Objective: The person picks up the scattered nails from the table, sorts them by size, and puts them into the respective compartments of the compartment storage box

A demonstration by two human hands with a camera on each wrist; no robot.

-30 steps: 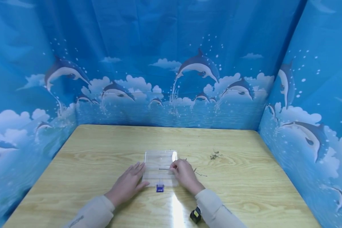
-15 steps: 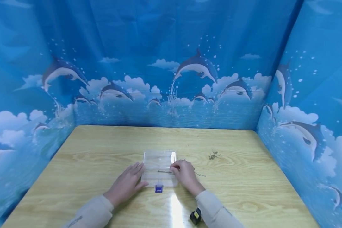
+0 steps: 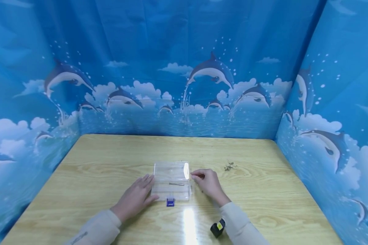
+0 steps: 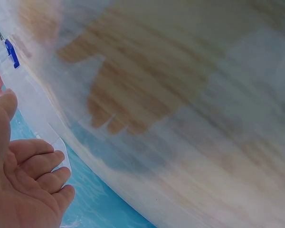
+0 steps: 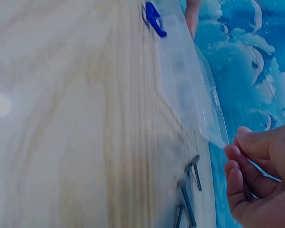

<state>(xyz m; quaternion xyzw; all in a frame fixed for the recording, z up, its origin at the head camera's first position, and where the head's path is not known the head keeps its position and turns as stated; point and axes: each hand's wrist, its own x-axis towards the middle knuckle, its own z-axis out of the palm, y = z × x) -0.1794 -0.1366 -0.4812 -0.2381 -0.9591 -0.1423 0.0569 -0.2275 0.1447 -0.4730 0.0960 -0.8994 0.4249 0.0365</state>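
Observation:
A clear plastic compartment box (image 3: 174, 195) lies on the table, its lid (image 3: 170, 170) swung back and a blue clasp (image 3: 170, 202) at its front. One nail (image 3: 176, 184) lies across its near half. My left hand (image 3: 135, 194) rests along the left side, fingers straight. At the right side is my right hand (image 3: 209, 183), fingers curled, thumb and index fingertips together close by the lid's edge. Whether anything is pinched between them I cannot tell. In the right wrist view, several nails (image 5: 186, 202) lie on the table below that hand.
A small pile of dark nails or screws (image 3: 229, 166) lies on the wooden table (image 3: 110, 149), farther back and right. A black block with a yellow mark (image 3: 218, 228) is at my right sleeve. Blue dolphin-print curtains (image 3: 184, 115) stand along the table's back and sides.
My right hand has let go of the nail, which stays in the box, and has moved right to just outside the box's right edge. The left hand stays in place.

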